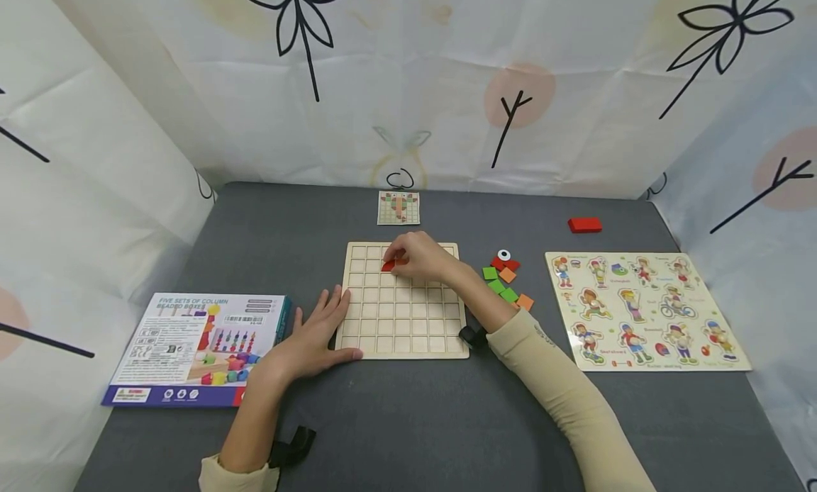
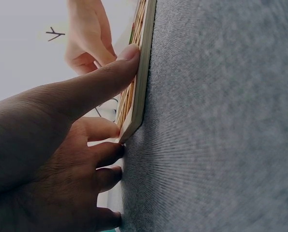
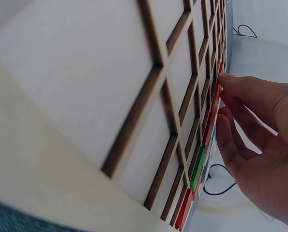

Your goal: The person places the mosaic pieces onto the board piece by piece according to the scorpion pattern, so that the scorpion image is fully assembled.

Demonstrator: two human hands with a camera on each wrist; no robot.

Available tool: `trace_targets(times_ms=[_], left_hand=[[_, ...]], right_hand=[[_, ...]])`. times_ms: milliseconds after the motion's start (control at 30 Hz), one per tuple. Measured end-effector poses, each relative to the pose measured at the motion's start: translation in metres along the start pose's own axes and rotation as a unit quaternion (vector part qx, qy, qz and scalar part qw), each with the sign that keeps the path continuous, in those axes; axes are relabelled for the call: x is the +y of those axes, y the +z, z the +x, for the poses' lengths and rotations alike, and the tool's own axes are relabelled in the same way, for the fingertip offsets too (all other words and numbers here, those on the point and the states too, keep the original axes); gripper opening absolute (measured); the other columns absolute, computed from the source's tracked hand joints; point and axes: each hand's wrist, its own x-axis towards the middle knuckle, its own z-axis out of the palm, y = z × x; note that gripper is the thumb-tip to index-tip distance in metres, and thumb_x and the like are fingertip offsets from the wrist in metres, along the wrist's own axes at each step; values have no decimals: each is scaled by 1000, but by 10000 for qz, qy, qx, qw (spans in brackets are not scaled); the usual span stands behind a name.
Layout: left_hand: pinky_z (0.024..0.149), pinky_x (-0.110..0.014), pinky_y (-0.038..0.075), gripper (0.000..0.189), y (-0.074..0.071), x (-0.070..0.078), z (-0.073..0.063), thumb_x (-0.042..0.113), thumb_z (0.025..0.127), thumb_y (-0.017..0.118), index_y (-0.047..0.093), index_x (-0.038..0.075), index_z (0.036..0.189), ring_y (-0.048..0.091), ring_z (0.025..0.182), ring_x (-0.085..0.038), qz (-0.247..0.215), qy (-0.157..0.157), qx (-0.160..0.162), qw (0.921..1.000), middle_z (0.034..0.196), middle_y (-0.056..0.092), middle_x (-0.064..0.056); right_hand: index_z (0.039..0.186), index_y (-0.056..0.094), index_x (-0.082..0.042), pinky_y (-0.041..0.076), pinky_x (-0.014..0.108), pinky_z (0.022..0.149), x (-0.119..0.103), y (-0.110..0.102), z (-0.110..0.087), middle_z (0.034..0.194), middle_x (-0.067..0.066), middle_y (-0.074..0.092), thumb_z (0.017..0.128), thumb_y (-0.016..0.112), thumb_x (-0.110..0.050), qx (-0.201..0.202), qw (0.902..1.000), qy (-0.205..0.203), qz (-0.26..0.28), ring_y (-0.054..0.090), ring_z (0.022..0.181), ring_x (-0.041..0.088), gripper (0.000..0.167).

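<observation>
A wooden grid board lies in the middle of the table. My left hand rests spread at its left front corner. The left thumb touches the board's front edge, and the other fingers are at its left side. Over the board's far rows, my right hand pinches a red piece between thumb and fingers, low at the cells. In the right wrist view, a green piece and another red piece sit in far cells. The right hand hides part of that row in the head view.
Right of the board lie loose green tiles, orange tiles, red pieces and a white ring. A pattern card lies behind the board. A box is left; a picture puzzle and red block are right.
</observation>
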Motion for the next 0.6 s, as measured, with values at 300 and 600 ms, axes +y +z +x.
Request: trace_targets(times_ms=[300, 600], left_hand=[[124, -85, -11, 112, 0, -2, 2, 44, 96, 82, 13, 3, 174, -4, 170, -50, 51, -44, -28, 10000, 183, 2, -23], [124, -85, -11, 111, -1, -2, 2, 42, 96, 82, 13, 3, 174, -4, 170, -50, 55, -30, 6, 10000, 183, 3, -22]], right_hand=[[116, 82, -4, 63, 39, 94, 0, -8, -16, 119, 13, 81, 98, 78, -9, 164, 9997, 3, 188, 75, 109, 28, 19], [119, 81, -3, 61, 36, 88, 18, -24, -47, 117, 14, 81, 98, 80, -9, 372, 9977, 221, 515, 73, 98, 27, 22]])
